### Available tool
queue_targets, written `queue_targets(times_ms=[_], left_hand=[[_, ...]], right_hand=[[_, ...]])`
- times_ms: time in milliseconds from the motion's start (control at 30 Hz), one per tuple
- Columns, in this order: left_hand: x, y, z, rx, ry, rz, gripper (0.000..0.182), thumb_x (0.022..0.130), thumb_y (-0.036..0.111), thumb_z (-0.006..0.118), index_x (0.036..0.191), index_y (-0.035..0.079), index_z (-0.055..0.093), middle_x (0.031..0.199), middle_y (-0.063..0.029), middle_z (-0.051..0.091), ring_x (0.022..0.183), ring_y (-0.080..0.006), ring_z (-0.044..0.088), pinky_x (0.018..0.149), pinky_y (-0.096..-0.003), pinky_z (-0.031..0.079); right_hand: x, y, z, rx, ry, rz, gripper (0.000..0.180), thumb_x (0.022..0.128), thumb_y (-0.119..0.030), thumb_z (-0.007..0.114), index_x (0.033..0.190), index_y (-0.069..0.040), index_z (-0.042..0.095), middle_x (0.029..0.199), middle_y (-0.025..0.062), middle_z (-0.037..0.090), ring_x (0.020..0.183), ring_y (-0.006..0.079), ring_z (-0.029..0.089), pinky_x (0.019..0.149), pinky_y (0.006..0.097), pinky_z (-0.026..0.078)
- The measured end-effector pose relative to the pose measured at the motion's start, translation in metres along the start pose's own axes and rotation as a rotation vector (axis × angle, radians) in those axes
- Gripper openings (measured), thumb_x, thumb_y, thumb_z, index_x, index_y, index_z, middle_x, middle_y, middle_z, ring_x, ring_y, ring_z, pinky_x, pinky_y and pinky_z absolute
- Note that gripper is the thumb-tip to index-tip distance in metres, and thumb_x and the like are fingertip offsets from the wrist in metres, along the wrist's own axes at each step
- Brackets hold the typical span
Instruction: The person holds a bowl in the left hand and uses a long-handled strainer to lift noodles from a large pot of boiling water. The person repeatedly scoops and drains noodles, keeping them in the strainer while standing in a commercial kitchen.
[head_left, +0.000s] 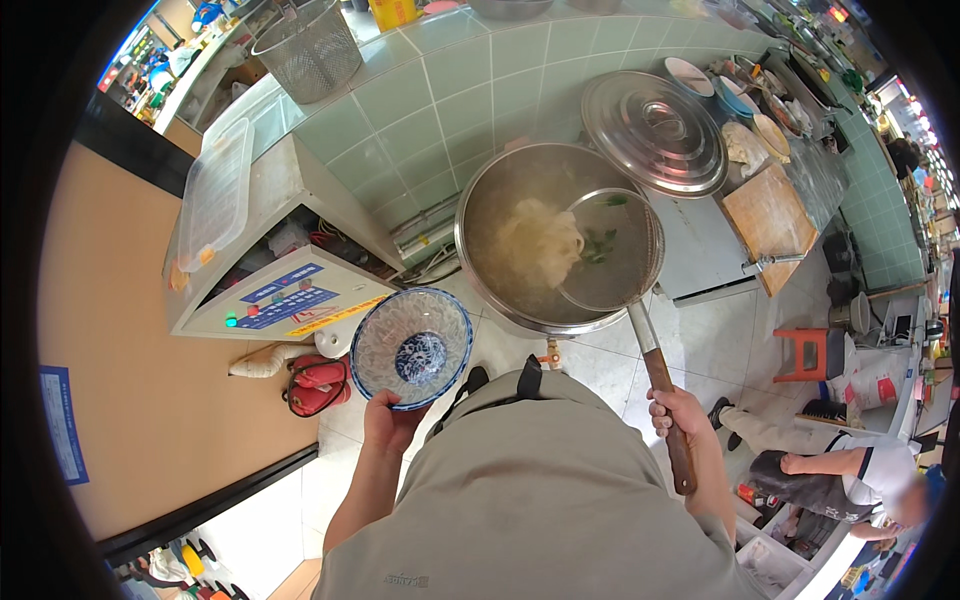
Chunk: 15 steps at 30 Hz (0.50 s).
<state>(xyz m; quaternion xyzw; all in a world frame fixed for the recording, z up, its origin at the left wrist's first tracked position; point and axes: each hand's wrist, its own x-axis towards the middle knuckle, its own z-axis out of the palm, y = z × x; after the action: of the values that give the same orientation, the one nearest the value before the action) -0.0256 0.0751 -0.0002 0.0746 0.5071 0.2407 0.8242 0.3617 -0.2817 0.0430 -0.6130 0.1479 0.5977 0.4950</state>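
Note:
My left hand grips the near rim of a blue-and-white patterned bowl, which has nothing in it and is held left of a large steel pot. In my right hand is the wooden handle of a mesh skimmer. Its round basket lies over the right part of the pot, with some green leaves in it. Pale noodles bunch up in the cloudy liquid beside the basket; a few reach its left rim. Steam blurs the pot's far side.
A steel lid leans behind the pot. To its right are a wooden board and several bowls. An electrical control box stands at left, near red fire extinguishers. A co-worker is at right, near an orange stool.

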Motion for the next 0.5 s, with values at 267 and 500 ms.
queue_targets(times_ms=[267, 500], left_hand=[[0.006, 0.0, 0.003, 0.043, -0.026, -0.007, 0.085, 0.074, 0.01, 0.048, 0.157, 0.001, 0.032, 0.153, -0.0234, 0.049, 0.139, -0.0457, 0.052, 0.115, -0.0602, 0.049], [0.003, -0.003, 0.02, 0.063, -0.004, -0.012, 0.085, 0.074, 0.009, 0.049, 0.157, 0.003, 0.032, 0.153, -0.0226, 0.049, 0.138, -0.0458, 0.053, 0.115, -0.0606, 0.049]], right_hand=[[-0.019, 0.001, -0.014, 0.076, -0.04, -0.021, 0.016, 0.103, -0.016, 0.061, 0.114, -0.006, 0.055, 0.07, -0.0018, 0.05, 0.051, 0.0088, 0.046, 0.045, 0.0277, 0.042], [-0.023, -0.009, -0.006, 0.003, 0.05, -0.08, 0.014, 0.104, -0.016, 0.06, 0.113, -0.007, 0.054, 0.071, -0.0014, 0.05, 0.051, 0.0087, 0.046, 0.045, 0.0284, 0.041]])
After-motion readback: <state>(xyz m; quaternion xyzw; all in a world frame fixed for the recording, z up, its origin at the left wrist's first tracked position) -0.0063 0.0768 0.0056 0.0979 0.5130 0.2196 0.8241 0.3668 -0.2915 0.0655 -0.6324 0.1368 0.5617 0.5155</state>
